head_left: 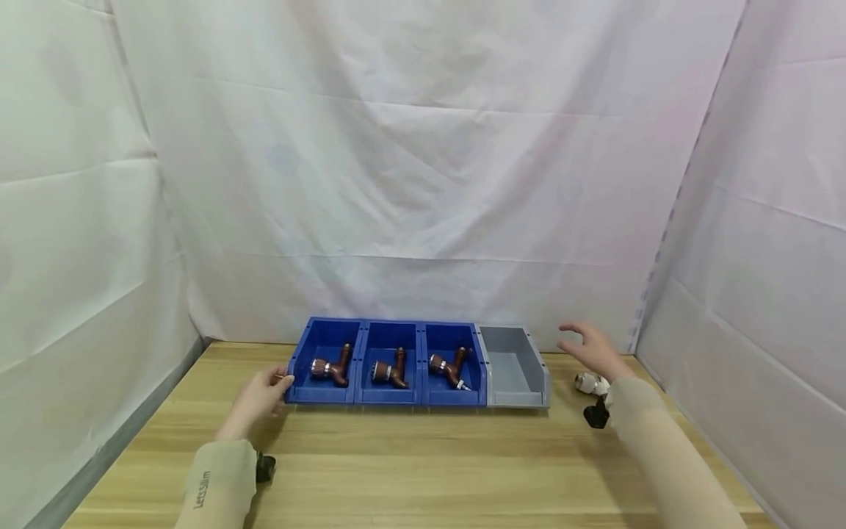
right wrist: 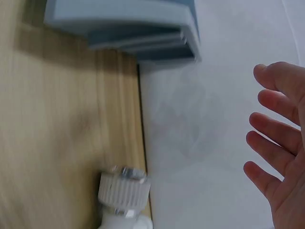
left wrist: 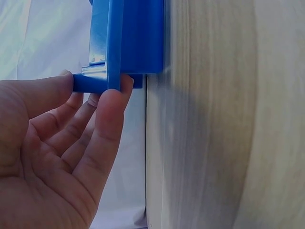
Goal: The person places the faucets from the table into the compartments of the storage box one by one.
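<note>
Three blue bins [head_left: 388,397] and a grey bin [head_left: 518,399] stand joined in a row. My left hand [head_left: 259,397] pinches the outer edge of the leftmost blue bin [left wrist: 114,52] between thumb and fingers. In each blue bin lies a brown angle valve with a ribbed knob: a left one [head_left: 341,371], a middle one [head_left: 399,367] and a right one [head_left: 457,365]. My right hand [head_left: 595,351] hovers to the right of the grey bin, fingers spread and holding nothing. Beneath its wrist, a white valve [right wrist: 124,191] lies on the table, partly hidden in the head view.
The wooden table [head_left: 396,470] runs up to a white cloth backdrop [head_left: 423,184] behind the bins. White cloth walls [head_left: 760,257] also close in the left and right sides. Dark wrist mounts [head_left: 265,467] sit on both forearms.
</note>
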The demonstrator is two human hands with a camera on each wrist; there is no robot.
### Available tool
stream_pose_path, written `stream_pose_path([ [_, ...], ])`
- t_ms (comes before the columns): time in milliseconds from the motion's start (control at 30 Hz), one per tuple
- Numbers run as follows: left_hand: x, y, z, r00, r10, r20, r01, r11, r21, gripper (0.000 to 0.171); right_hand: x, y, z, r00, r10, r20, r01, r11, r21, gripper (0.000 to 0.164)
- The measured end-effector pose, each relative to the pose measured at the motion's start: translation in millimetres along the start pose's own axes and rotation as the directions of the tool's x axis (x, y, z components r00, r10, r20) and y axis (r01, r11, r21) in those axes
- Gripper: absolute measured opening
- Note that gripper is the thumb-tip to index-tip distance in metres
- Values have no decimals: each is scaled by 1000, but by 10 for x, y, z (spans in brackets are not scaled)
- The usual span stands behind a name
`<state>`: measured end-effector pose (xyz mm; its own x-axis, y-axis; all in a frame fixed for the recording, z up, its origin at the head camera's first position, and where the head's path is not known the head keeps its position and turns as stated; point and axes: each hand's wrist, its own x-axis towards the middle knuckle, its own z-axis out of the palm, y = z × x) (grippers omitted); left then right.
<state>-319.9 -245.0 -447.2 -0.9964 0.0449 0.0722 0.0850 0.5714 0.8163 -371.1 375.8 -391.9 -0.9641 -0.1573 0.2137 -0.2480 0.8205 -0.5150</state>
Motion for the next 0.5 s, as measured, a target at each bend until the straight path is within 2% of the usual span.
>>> stream_pose_path([
  [133, -1, -11, -7, 1000, -5, 4, 5, 1000, -1, 31, -66, 102, -48, 998, 55, 19, -55, 998, -27, 61],
  [267, 2, -17, -11, 1000, -11, 9, 11, 1000, -2, 32, -117, 247, -85, 998, 57, 35, -55, 996, -64, 64],
  [367, 3, -12, -10, 1000, -21, 11, 21, 1000, -3, 33, -156, 369, -93, 997, 60, 54, -57, 997, -61, 64],
  [500, 2, -1, -1, 1000, -25, 19, 25, 1000, -18, 34, -230, 495, -90, 989, 107, 98, -102, 993, -53, 69],
])
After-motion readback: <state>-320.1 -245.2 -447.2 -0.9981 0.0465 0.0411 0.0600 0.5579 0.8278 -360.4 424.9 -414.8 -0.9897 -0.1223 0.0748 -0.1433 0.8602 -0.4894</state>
